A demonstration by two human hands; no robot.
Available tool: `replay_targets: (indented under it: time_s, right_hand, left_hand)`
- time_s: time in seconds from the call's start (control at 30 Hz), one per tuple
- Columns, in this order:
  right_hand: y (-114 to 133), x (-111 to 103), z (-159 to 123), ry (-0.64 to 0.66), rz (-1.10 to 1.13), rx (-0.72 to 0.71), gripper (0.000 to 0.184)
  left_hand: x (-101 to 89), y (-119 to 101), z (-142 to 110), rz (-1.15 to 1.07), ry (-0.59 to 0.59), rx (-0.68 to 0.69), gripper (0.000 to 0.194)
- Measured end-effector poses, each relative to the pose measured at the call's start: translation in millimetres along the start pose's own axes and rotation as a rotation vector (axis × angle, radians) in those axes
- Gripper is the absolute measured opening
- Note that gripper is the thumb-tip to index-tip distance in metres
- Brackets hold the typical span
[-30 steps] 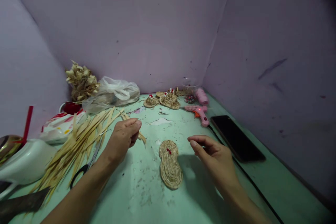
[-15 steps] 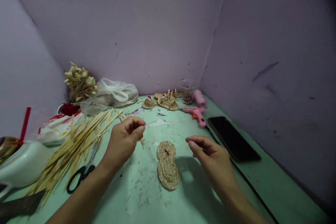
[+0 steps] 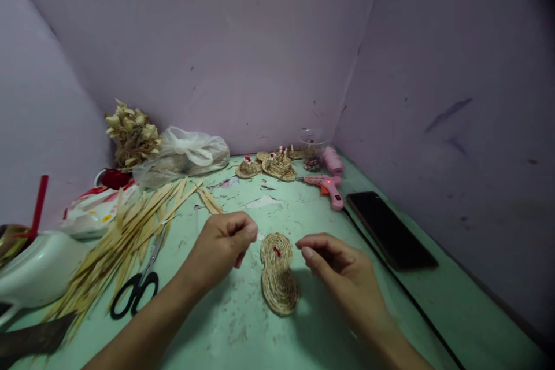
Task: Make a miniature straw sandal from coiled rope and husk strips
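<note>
A small woven straw sole (image 3: 281, 289), coiled in a figure-eight outline, lies flat on the table between my hands. A bit of red (image 3: 276, 251) shows on its far lobe. My left hand (image 3: 223, 245) is left of that lobe, thumb and forefinger pinched together. On the other side, my right hand (image 3: 342, 269) also has thumb and forefinger drawn together in a pinch. Neither hand touches the sole. Whatever sits in either pinch is too small to make out.
Scissors (image 3: 141, 286) and straw strips (image 3: 117, 243) lie at left, near a white pot (image 3: 39, 272). A plastic bag (image 3: 186, 153) and finished woven pieces (image 3: 277, 167) stand at the back. Right are a pink glue gun (image 3: 332, 188), its black cord (image 3: 399, 283) and a phone (image 3: 390, 231).
Both hands have come closer together over the table. My left hand moved right and toward me, and my right hand shifted slightly left. The woven sole stays on the table.
</note>
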State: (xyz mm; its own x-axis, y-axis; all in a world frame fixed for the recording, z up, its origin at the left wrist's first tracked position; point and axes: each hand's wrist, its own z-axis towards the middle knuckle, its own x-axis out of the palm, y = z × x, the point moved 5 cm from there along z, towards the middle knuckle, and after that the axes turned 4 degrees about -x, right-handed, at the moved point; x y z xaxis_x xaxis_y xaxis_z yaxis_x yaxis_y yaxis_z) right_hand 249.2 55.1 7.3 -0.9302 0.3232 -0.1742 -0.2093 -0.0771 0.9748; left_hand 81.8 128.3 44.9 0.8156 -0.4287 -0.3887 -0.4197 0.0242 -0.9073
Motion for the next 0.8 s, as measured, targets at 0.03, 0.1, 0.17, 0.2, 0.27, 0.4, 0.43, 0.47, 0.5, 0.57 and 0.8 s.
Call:
replay_targets:
  time_s: [0.03, 0.1, 0.17, 0.2, 0.27, 0.4, 0.43, 0.47, 0.5, 0.57, 0.8]
  right_hand:
    - [-1, -1, 0, -0.021, 0.007, 0.014, 0.015]
    - [-5, -6, 2, -0.087, 0.043, 0.045, 0.017]
    - [-8, -11, 4, -0.15, 0.116, 0.051, 0.019]
    - [-9, -13, 5, -0.173, 0.161, 0.045, 0.02]
    - [-10, -16, 7, -0.203, 0.242, 0.045, 0.022]
    - [-14, -18, 8, -0.257, 0.402, 0.102, 0.031]
    - [-15, -18, 8, -0.274, 0.44, 0.113, 0.033]
    - [-16, -18, 8, -0.294, 0.472, 0.121, 0.034]
    - [-17, -19, 8, -0.314, 0.491, 0.131, 0.033]
    - [-21, -20, 9, -0.346, 0.504, 0.159, 0.028]
    - [-35, -14, 11, -0.306, 0.616, 0.317, 0.017]
  left_hand:
    - [-4.5, 0, 0, -0.003, -0.04, 0.018, 0.031]
    - [-18.9, -1, 2, 0.023, -0.164, 0.047, 0.037]
    - [-36.7, -2, 3, 0.133, -0.3, 0.054, 0.042]
    - [-45.3, -3, 4, 0.225, -0.349, 0.044, 0.043]
    - [-60.4, -2, 8, 0.452, -0.389, 0.022, 0.04]
    - [-81.9, 15, 22, 0.855, -0.283, -0.082, 0.031]
    - [-86.5, 21, 25, 0.93, -0.264, -0.126, 0.031]
    - [-90.9, 27, 27, 1.001, -0.258, -0.174, 0.032]
    - [-94.6, 31, 28, 1.064, -0.264, -0.218, 0.032]
    - [-98.9, 36, 29, 1.156, -0.276, -0.288, 0.035]
    - [-93.8, 36, 28, 1.161, -0.199, -0.293, 0.038]
